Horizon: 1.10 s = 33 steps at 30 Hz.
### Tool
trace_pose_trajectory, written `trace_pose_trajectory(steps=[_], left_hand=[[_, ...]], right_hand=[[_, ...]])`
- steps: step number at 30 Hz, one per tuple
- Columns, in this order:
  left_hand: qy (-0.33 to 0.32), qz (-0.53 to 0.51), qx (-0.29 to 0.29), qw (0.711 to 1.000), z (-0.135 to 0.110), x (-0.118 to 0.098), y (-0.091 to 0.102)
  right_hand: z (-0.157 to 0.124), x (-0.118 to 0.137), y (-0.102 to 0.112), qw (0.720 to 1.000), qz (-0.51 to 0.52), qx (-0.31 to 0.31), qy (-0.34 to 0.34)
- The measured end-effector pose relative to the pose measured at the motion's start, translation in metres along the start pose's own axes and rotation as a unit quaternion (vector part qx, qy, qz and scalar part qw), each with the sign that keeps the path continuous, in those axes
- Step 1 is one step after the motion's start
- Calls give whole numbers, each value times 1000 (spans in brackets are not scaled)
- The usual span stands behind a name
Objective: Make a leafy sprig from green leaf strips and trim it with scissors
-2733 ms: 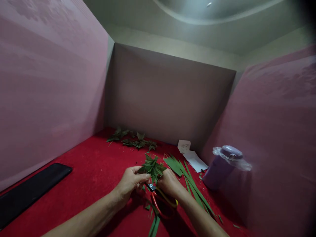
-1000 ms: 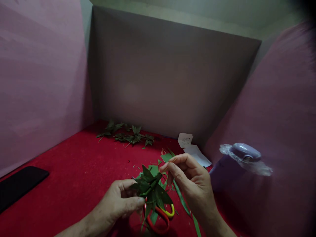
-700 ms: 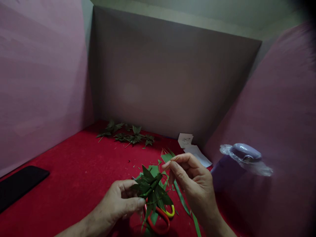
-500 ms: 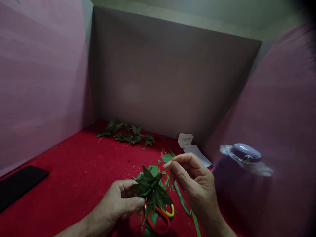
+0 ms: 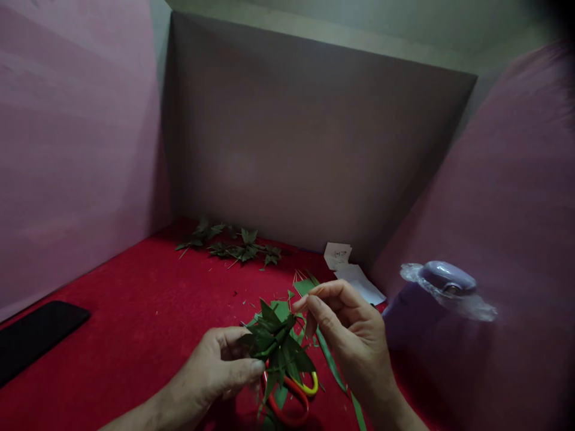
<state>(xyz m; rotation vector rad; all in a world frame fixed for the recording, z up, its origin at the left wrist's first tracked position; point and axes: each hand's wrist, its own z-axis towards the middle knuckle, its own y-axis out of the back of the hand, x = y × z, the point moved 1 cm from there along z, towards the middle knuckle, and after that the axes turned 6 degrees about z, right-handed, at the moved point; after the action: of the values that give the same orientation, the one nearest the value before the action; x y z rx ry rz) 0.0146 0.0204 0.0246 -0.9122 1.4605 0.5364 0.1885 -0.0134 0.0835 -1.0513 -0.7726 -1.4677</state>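
Observation:
My left hand [image 5: 222, 362] is closed on a folded green leaf bundle [image 5: 278, 344] with pointed tips spreading outward. The thumb presses on its near left side. Just right of the bundle's top, my right hand [image 5: 348, 323] has thumb and index finger pinched together; whatever may be between them is too small to make out. Beneath the bundle lie scissors [image 5: 294, 413] with red and yellow handles, partly hidden by the leaves. Cut leaf pieces [image 5: 305, 286] and a long green strip [image 5: 330, 359] lie behind and beside my right hand.
Several leafy sprigs [image 5: 245, 245] lie at the back of the red cloth [image 5: 144, 299]. White papers [image 5: 357, 281] rest at the back right. A purple container [image 5: 415, 305] with plastic wrap stands at the right wall. A black flat object [image 5: 42, 335] lies at left.
My right hand has shifted slightly left, closer to the top of the leaf bundle. My left hand and the bundle have hardly moved.

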Motion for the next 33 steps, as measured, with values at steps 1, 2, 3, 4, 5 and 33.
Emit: trace_pose_trajectory(steps=[1,2,3,4,5,33], left_hand=[[-1,-1,0,1000,0,0,0],[0,-3,2,1000,1,0,0],[-1,-7,6,1000,1,0,0],[-2,-11,10,1000,2,0,0],[-3,-14,13,1000,2,0,0],[-12,35,25,999,0,3,2]], right_hand=[[0,0,0,1000,2,-4,2],[1,0,0,1000,4,-10,6],[1,1,0,1000,7,-17,12],[1,1,0,1000,8,-24,17],[2,2,0,999,8,-26,20],[-1,1,0,999,1,-18,26]])
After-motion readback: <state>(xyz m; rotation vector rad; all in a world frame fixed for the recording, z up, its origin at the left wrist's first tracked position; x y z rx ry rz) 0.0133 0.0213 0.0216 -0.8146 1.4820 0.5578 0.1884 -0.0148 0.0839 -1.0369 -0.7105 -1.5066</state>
